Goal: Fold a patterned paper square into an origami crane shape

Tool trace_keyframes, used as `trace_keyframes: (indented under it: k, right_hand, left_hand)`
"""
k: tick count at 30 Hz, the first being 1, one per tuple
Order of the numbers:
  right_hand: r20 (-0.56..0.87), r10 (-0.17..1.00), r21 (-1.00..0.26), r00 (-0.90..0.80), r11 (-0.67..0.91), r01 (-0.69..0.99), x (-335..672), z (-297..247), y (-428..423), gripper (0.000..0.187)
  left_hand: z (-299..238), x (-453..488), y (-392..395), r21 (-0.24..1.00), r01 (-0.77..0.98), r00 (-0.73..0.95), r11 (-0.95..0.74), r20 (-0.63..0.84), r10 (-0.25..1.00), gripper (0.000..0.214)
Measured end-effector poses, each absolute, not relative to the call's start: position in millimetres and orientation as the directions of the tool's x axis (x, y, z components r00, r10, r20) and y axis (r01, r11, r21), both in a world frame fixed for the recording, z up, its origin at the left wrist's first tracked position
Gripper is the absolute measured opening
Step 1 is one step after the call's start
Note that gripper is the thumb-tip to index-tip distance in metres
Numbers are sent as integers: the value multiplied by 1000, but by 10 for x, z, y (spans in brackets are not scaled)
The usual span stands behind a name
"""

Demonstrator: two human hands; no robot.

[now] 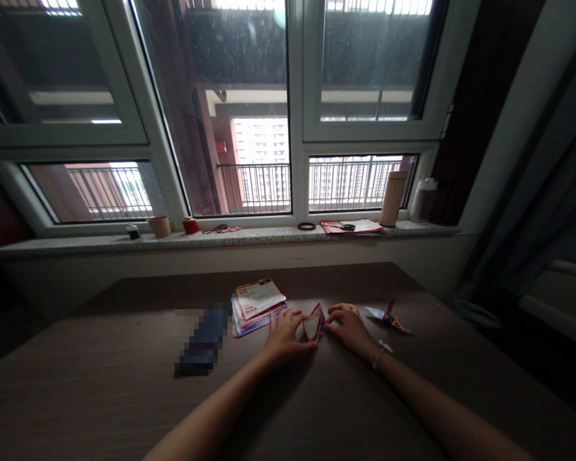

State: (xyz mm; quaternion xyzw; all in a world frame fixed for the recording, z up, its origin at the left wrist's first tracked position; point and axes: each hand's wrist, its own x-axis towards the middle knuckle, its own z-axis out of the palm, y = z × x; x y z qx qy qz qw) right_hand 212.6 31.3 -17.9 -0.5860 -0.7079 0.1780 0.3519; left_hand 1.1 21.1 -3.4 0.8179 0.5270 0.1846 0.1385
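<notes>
A small folded paper [312,325], printed with a red edge, stands partly raised on the table between my two hands. My left hand [287,336] is at its left side, thumb along the lower edge and forefinger near the left edge, holding it against the table. With curled fingers, my right hand [348,325] pinches the right edge of the paper. Just behind my left fingers lies a stack of printed sheets [259,299], white with red borders. To the right of my right hand rests another folded paper piece [388,318] with pointed ends.
A pixelated dark object [204,339] lies on the brown table [100,384] at left. Along the windowsill [264,235] stand a paper cup [160,226], a red spool [190,225], scissors [348,227] on more sheets, a tan bottle [393,198] and a pale bottle [423,200].
</notes>
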Motion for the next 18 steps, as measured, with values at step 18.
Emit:
trace_keyframes:
  k: [18]
  right_hand:
    - [327, 936, -628, -130, 318, 710, 2153, -207, 320, 13]
  left_hand:
    - [-59, 20, 206, 429, 810, 364, -400, 167, 916, 68]
